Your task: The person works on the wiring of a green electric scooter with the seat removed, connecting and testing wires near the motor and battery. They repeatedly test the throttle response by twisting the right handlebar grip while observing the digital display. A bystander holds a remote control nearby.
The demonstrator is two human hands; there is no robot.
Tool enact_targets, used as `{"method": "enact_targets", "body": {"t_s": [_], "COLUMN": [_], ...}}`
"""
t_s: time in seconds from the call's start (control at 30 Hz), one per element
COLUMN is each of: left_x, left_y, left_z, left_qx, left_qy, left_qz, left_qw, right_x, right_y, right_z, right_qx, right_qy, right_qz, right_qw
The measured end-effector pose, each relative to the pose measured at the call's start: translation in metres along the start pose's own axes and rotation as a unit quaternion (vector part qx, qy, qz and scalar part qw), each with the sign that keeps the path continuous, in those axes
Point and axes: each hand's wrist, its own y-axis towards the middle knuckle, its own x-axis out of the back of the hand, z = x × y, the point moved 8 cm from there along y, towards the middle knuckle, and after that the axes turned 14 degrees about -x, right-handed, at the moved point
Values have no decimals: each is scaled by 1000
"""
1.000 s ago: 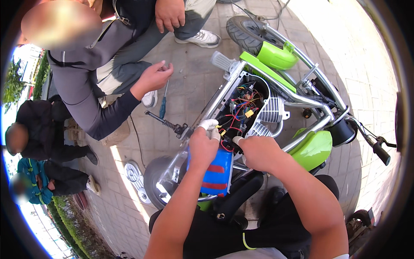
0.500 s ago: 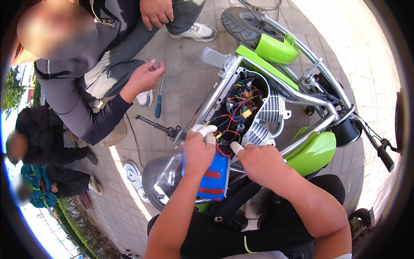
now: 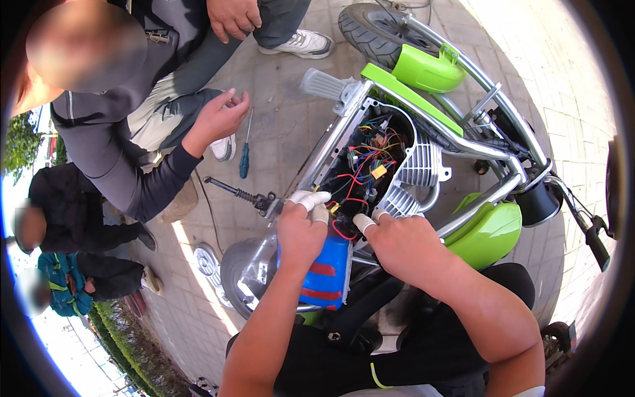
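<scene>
1. Outdoor brick paving (image 3: 284,139), sunlit; small green scooter (image 3: 489,231) lies on its side across it, front wheel (image 3: 367,30) toward the top edge, seat end toward the wearer.
2. Blue pack (image 3: 327,271) with red stripes sits at the near end of the open frame bay, just below the wire bundle (image 3: 367,165). Long axis runs roughly away from the wearer, into the bay.
3. Left hand (image 3: 301,231) curled over the pack's top edge, gripping it; fingertips taped white, pointing at the wiring.
4. Right hand (image 3: 403,245) closed just right of the pack, taped fingertips (image 3: 364,221) at the red wires; whether it pinches a wire, can't tell.
5. Key relation: pack is directly under the left hand, bay opening straight ahead of both hands; left is nearer.
6. Another person crouches at upper left, hand (image 3: 218,119) loosely cupped above a screwdriver (image 3: 245,155) lying on the paving, well apart from the pack.
</scene>
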Motion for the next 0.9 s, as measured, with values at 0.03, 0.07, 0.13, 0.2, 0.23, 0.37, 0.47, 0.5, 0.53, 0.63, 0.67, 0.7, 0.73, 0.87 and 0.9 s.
{"method": "enact_targets", "body": {"t_s": [0.03,0.07,0.13,0.2,0.23,0.37,0.47,0.5,0.53,0.63,0.67,0.7,0.73,0.87,0.9], "left_x": [0,0,0,1,0,2,2,1,1,0,0,0,0,0,0], "left_y": [0,0,1,1,1,3,3,3,2,2,2,2,2,2,2], "left_z": [0,0,-1,-1,-1,-3,-3,-2,-2,0,0,1,1,1,1], "left_qx": [-1,-3,-4,-3,1,5,7,9,7,5,6,7,9,23,27], "left_qy": [-1,-2,-2,-1,-6,-13,-16,-18,-17,-17,-19,-20,-22,-32,-34], "left_qz": [0,-1,-1,-2,-2,0,3,3,4,6,6,6,6,7,7], "left_qw": [1000,1000,1000,1000,1000,1000,1000,1000,1000,1000,1000,1000,1000,999,999], "right_x": [0,1,1,-1,-2,1,0,0,1,5,7,9,11,15,9], "right_y": [1,2,3,4,5,6,7,8,10,13,14,14,14,18,18], "right_z": [0,-1,-1,-3,-4,-5,-7,-8,-7,-8,-9,-12,-15,-27,-32], "right_qx": [1,2,1,-8,-17,-8,-2,-8,-14,-29,-33,-39,-45,-106,-111], "right_qy": [1,3,21,33,37,60,94,105,115,156,172,175,178,130,130], "right_qz": [5,9,3,9,18,-7,-31,-19,-7,0,-2,-11,-21,52,50], "right_qw": [1000,1000,1000,999,999,998,995,994,993,987,985,984,983,984,984]}}
